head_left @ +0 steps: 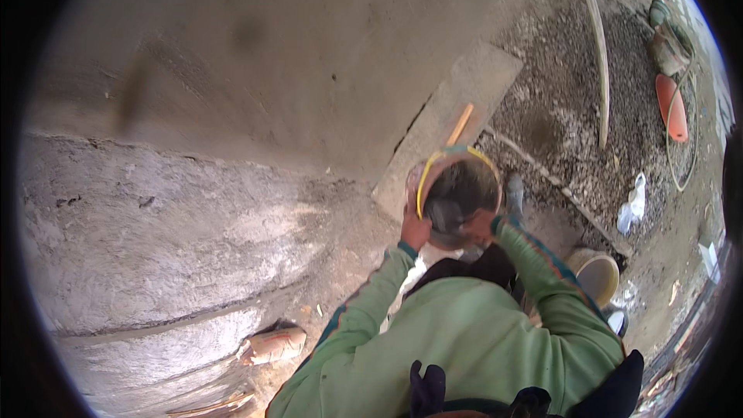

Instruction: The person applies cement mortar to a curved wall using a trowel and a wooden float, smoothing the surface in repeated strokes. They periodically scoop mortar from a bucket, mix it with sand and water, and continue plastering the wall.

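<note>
A round bucket (457, 186) with a yellow handle along its rim and dark grey material inside is held in front of my body. My left hand (415, 228) grips the bucket's left side. My right hand (477, 228) is closed at the lower right inside edge of the bucket, blurred, and what its fingers hold is unclear. Beyond the bucket, an orange-brown stick (462, 120) lies on a flat grey board (495, 73).
A plastered wall (232, 62) fills the left. Right are gravel (557, 77), a long plank (596, 31), an orange oblong object (672, 108) with a hose, a white bag (635, 201) and a pale bucket (600, 275). A torn sack (275, 344) lies lower left.
</note>
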Demonstrator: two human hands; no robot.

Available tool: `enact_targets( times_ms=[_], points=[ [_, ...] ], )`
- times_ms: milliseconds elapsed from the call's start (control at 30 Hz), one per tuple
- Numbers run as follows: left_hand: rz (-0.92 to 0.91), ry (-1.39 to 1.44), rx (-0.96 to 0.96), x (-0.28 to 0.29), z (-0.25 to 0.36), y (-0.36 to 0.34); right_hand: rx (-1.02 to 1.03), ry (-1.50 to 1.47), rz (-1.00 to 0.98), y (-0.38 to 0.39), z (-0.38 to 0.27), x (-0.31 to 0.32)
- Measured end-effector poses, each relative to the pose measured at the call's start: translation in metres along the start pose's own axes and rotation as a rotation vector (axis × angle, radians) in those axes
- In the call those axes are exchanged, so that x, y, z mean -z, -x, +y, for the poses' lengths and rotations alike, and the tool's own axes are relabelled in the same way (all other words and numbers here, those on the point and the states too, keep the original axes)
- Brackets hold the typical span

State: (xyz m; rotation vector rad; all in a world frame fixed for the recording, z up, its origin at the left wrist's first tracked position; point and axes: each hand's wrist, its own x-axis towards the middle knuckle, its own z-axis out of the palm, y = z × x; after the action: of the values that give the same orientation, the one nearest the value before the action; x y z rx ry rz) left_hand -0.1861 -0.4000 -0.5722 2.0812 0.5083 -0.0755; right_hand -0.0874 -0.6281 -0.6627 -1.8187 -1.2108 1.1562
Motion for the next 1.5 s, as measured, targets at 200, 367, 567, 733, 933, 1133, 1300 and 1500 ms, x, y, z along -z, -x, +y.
enact_targets(
  times_ms=[200, 367, 567, 733, 933, 1133, 1300, 1500],
  points=[
    [-0.081, 0.762, 0.500, -0.005, -0.005, -0.020, -0.168, -0.568, 0.229, 0.052, -0.062, 0.039],
    [-0.054, 1.211, 0.617, 0.022, -0.065, -0.023, -0.127, -1.189, 0.503, 0.049, -0.127, 0.071],
    [0.114, 1.358, 0.595, 0.079, -0.122, 0.057, 0.635, -1.566, 1.108, 0.061, -0.198, 0.167],
    [0.465, 1.106, 0.848, 0.120, -0.173, 0.158, 0.844, -1.172, 1.919, 0.011, -0.215, 0.221],
    [0.531, 1.012, 1.059, 0.149, -0.201, 0.177, -0.012, -0.021, 1.246, -0.200, -0.023, 0.154],
    [0.424, 0.811, 0.855, 0.105, -0.215, 0.187, -0.169, -0.079, 0.051, -0.127, -0.116, -0.057],
    [0.385, 0.209, 0.319, 0.063, -0.123, 0.115, -0.400, 0.360, 0.010, -0.126, -0.060, -0.066],
    [0.139, 0.073, -0.008, 0.043, -0.021, 0.044, 0.366, 0.672, 0.096, -0.089, -0.001, -0.085]
  ],
)
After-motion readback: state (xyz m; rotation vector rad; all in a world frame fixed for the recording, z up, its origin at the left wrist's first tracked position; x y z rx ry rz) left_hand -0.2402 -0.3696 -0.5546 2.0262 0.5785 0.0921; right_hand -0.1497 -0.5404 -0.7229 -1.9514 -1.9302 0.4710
